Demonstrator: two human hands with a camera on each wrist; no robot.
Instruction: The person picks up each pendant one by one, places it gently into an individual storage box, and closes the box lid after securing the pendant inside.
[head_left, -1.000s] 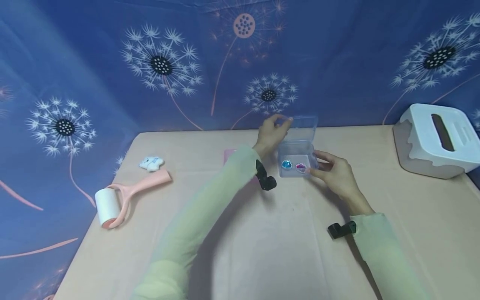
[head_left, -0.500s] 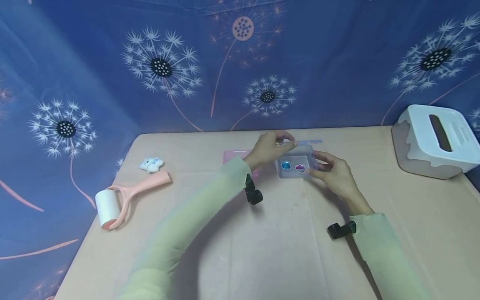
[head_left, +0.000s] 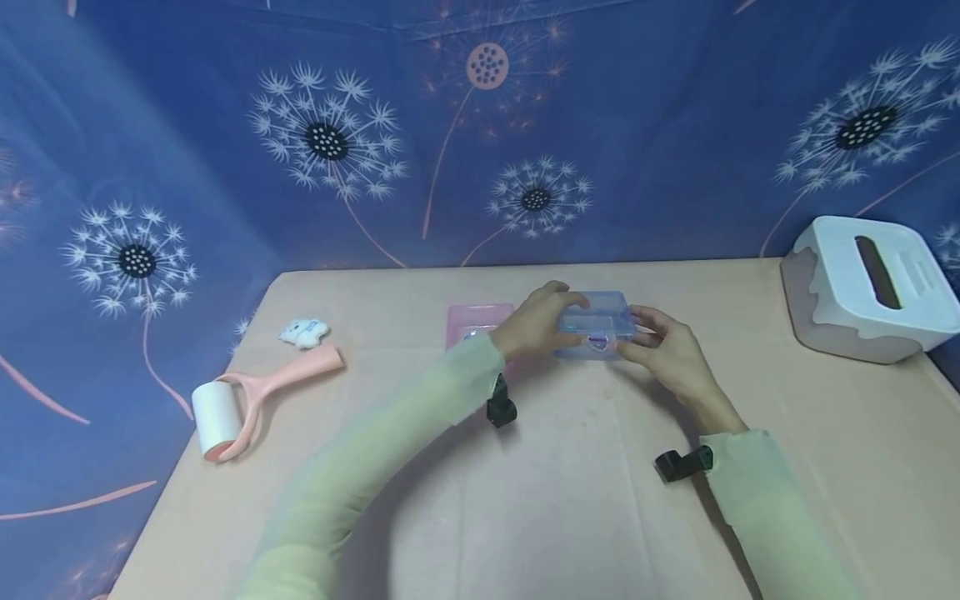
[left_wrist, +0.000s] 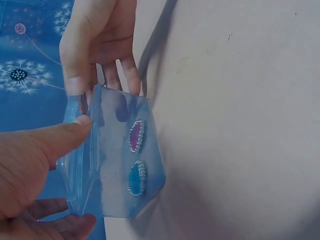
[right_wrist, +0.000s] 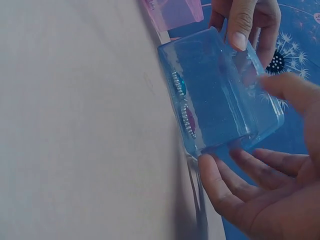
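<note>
A clear bluish plastic box (head_left: 596,321) rests on the table with its hinged lid (left_wrist: 77,155) swung down close over the base. Through its walls show a blue gem (left_wrist: 136,178) and a pink gem (left_wrist: 135,136), both with beaded silvery edges. My left hand (head_left: 536,321) grips the lid and left side of the box, thumb on the front edge. At the right end, my right hand (head_left: 667,346) holds the box between thumb and fingers. A pink plastic box (head_left: 480,315) stands just left of it, partly hidden by my left hand.
At the left lie a pink-handled roller (head_left: 277,375) with a white roll and a small pale blue-white animal-shaped piece (head_left: 304,332). A white and grey tissue box (head_left: 873,287) stands at the far right. Blue dandelion-print cloth (head_left: 637,125) hangs behind the table.
My left hand has swung the box's lid forward and down from upright to over the base. My right hand has stayed at the box's right end.
</note>
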